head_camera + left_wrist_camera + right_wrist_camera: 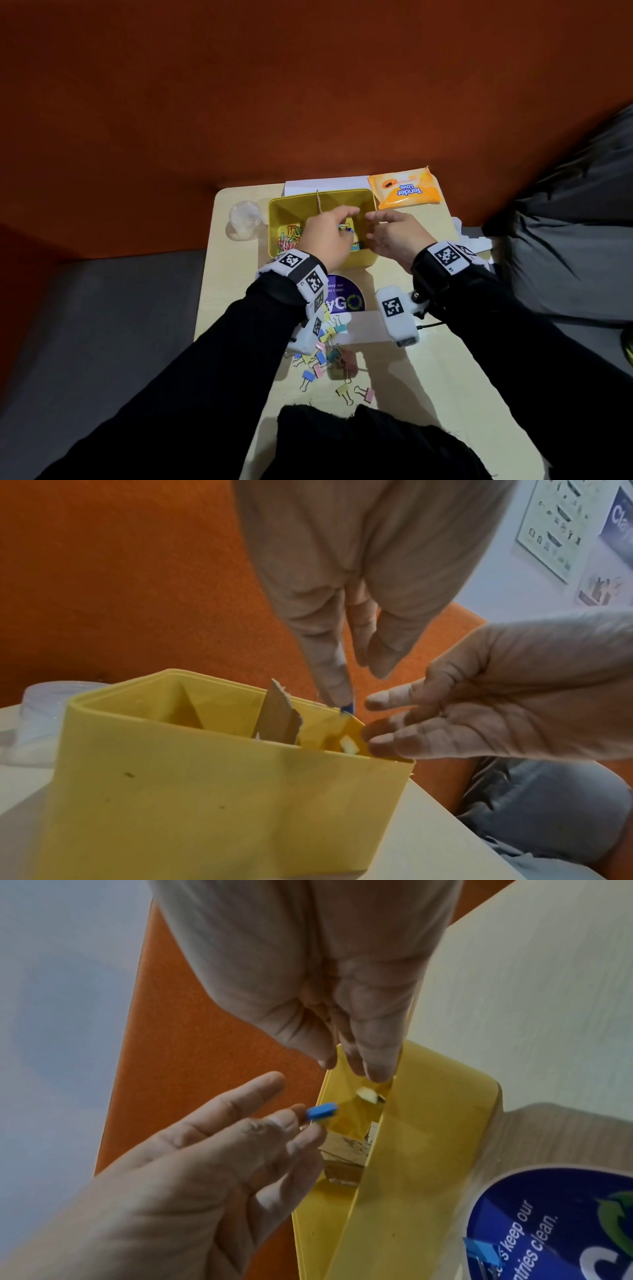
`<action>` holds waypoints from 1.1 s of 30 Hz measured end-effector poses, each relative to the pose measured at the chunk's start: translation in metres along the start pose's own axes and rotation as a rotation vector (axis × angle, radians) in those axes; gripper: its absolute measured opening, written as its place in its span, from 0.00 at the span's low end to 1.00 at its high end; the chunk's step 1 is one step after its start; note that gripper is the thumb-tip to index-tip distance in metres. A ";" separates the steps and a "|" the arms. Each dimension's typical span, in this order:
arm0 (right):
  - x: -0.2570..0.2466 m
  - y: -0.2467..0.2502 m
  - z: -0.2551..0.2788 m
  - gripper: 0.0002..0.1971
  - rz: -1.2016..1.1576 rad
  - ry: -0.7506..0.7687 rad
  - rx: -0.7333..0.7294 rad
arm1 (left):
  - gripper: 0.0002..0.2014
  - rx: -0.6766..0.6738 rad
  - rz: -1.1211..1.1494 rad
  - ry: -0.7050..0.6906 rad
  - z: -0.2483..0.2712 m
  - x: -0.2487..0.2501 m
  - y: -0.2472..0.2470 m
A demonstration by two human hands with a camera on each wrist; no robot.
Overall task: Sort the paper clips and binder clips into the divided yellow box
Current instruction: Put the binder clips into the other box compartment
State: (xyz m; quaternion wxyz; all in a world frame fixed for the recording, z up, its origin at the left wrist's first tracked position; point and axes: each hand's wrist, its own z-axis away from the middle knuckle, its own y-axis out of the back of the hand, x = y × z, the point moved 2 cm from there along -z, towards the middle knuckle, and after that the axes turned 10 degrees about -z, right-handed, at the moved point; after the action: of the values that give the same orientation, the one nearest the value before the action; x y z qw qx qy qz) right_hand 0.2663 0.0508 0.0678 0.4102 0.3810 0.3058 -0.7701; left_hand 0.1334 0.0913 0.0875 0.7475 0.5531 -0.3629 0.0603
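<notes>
The small blue binder clip (322,1110) sits at the fingertips of the left hand (327,236), just above the right side of the yellow box (363,262); the fingers pinch it lightly while the other fingers stay loose. The right hand (394,233) is just beside it over the same side of the box, fingers spread and holding nothing. A brown cardboard divider (279,718) stands up in the box and splits it in two; the paper clips (289,238) lie in a bright heap on the left side, and a few binder clips seem to lie on the right side, partly hidden by the hands.

I think the step is dropping this clip in with the binder clips; the next move needs the left fingers to let go on the right of the divider, not the left.

Many more binder clips (325,359) wait on the table (233,308), near the body, by a round blue sticker (349,298). A clear cup (244,219) stands left of the box; an orange wipes pack (406,192) lies behind it. The right hand is close and could bump the clip.
</notes>
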 end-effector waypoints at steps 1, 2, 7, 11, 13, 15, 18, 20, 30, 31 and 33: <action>0.000 0.001 0.001 0.18 0.042 0.030 0.004 | 0.22 -0.002 0.000 0.003 0.001 -0.001 0.000; 0.000 0.001 0.004 0.17 0.079 0.069 0.005 | 0.22 0.002 0.003 0.003 0.002 -0.002 -0.001; 0.015 -0.001 0.022 0.08 0.356 0.250 -0.147 | 0.10 -0.014 0.039 -0.060 0.020 -0.012 0.003; 0.053 0.000 0.028 0.11 0.733 0.231 -0.274 | 0.05 -0.070 0.032 -0.012 0.043 -0.038 -0.004; 0.071 -0.002 0.031 0.09 0.875 0.230 -0.319 | 0.05 -0.117 -0.009 0.055 0.053 -0.057 -0.010; 0.084 -0.005 0.031 0.09 1.064 0.283 -0.378 | 0.07 -0.168 -0.103 0.131 0.061 -0.077 -0.018; 0.101 -0.011 0.030 0.22 1.301 0.321 -0.530 | 0.13 -0.221 -0.278 0.222 0.068 -0.105 -0.031; 0.111 -0.016 0.028 0.32 1.379 0.348 -0.621 | 0.21 -0.263 -0.354 0.236 0.070 -0.116 -0.037; 0.126 -0.011 0.020 0.16 1.445 0.474 -0.655 | 0.24 -0.309 -0.456 0.194 0.067 -0.128 -0.049; 0.126 -0.008 0.020 0.14 1.429 0.488 -0.633 | 0.22 -0.302 -0.449 0.191 0.068 -0.129 -0.050; 0.126 -0.003 0.020 0.12 1.404 0.504 -0.597 | 0.18 -0.289 -0.447 0.184 0.070 -0.132 -0.052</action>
State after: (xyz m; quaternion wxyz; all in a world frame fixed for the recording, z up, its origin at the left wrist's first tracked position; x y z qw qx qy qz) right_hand 0.2101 -0.0141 -0.0268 0.8019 0.5209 0.2714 -0.1090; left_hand 0.0291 0.0517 -0.0249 0.8431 0.4994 -0.1674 -0.1084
